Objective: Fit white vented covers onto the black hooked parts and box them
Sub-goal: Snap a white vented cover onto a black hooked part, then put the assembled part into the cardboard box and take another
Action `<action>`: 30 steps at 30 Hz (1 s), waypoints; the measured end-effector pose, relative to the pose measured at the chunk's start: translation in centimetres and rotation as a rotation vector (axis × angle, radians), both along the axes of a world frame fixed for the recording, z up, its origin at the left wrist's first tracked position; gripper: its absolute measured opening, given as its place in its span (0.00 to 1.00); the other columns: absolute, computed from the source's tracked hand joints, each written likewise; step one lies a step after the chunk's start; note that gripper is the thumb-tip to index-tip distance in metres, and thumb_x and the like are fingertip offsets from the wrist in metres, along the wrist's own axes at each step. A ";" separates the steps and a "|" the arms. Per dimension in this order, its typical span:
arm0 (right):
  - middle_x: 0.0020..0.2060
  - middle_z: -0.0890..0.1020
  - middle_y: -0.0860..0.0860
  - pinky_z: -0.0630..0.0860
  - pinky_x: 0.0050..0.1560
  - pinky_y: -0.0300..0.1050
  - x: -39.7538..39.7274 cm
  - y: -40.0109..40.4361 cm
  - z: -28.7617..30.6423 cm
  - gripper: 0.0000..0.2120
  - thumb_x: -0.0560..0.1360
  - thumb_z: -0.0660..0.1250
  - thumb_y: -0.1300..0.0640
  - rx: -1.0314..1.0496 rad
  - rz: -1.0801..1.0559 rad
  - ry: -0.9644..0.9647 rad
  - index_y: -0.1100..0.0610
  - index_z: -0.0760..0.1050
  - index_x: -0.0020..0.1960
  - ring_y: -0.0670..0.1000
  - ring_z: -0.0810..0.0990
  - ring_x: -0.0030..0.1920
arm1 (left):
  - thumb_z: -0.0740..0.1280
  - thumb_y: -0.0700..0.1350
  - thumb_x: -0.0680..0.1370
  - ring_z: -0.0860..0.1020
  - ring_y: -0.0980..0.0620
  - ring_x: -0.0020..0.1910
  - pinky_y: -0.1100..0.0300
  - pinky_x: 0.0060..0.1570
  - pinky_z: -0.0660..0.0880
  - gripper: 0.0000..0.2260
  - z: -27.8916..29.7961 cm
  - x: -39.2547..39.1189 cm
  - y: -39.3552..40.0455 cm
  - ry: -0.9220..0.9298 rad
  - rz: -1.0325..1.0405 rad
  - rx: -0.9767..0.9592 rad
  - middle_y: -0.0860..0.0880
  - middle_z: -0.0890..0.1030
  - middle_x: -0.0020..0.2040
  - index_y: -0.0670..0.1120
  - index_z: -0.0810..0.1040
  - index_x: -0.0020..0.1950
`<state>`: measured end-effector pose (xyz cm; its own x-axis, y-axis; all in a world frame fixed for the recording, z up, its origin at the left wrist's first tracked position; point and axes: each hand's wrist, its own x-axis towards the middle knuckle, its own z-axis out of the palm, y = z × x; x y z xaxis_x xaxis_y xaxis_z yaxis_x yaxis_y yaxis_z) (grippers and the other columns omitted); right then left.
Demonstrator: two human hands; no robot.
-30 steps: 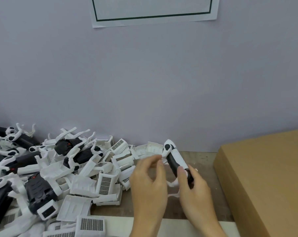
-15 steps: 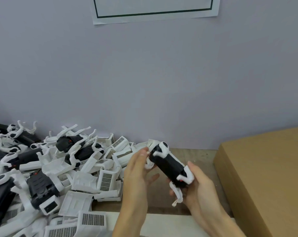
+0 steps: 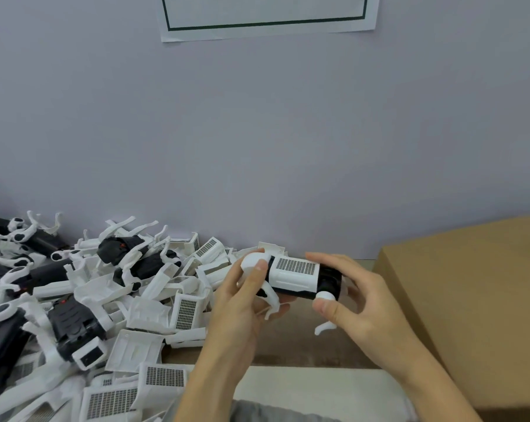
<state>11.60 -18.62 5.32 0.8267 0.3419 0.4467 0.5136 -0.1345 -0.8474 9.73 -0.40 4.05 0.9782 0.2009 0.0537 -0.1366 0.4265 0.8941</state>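
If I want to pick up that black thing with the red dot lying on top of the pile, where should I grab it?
Probably by the bare black body of the black hooked part, pinched across its width from above. It lies on top of the pile with that body facing up, while its thin white hooks stick out and would likely snag or bend.
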 end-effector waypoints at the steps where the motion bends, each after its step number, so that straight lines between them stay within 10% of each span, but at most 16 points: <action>1: 0.58 0.81 0.40 0.73 0.59 0.32 0.0 0.1 -0.1 0.24 0.71 0.73 0.63 -0.029 -0.031 -0.017 0.44 0.77 0.64 0.44 0.78 0.62 | 0.73 0.54 0.71 0.85 0.40 0.44 0.53 0.40 0.81 0.20 0.1 0.0 0.0 -0.007 0.022 0.006 0.39 0.84 0.48 0.46 0.82 0.60; 7: 0.66 0.67 0.30 0.67 0.67 0.35 -0.5 1.7 -1.2 0.30 0.75 0.71 0.49 -0.490 -0.246 -0.232 0.42 0.65 0.74 0.37 0.68 0.68 | 0.73 0.48 0.75 0.83 0.43 0.34 0.56 0.34 0.81 0.08 0.7 -0.5 0.4 0.025 0.153 -0.036 0.43 0.85 0.44 0.45 0.78 0.48; 13: 0.59 0.77 0.40 0.80 0.53 0.44 -0.5 2.2 -2.1 0.19 0.81 0.64 0.53 -0.447 -0.358 -0.125 0.43 0.69 0.70 0.43 0.80 0.54 | 0.74 0.58 0.68 0.85 0.44 0.37 0.60 0.28 0.78 0.13 2.0 -1.1 1.0 0.049 0.135 0.199 0.49 0.86 0.44 0.52 0.85 0.45; 18: 0.35 0.83 0.46 0.76 0.31 0.34 -0.9 1.1 -1.2 0.06 0.78 0.68 0.58 -0.039 -0.323 0.120 0.47 0.79 0.49 0.42 0.81 0.30 | 0.65 0.52 0.79 0.85 0.41 0.37 0.58 0.26 0.78 0.11 2.3 -1.0 2.1 0.035 0.290 0.190 0.49 0.87 0.48 0.52 0.85 0.44; 23: 0.38 0.83 0.61 0.78 0.29 0.45 0.1 -1.7 4.8 0.08 0.80 0.65 0.59 0.653 -0.268 0.407 0.63 0.79 0.49 0.56 0.79 0.27 | 0.62 0.44 0.82 0.83 0.48 0.33 0.55 0.33 0.74 0.10 0.5 -0.5 0.5 0.120 0.276 0.241 0.46 0.86 0.44 0.45 0.83 0.49; 30: 0.54 0.80 0.55 0.81 0.41 0.42 3.2 -13.4 16.3 0.15 0.84 0.50 0.56 1.127 -0.644 0.087 0.56 0.73 0.63 0.52 0.85 0.37 | 0.61 0.40 0.83 0.81 0.47 0.32 0.55 0.32 0.74 0.11 0.2 -0.1 0.0 0.111 0.269 0.268 0.45 0.86 0.42 0.43 0.82 0.49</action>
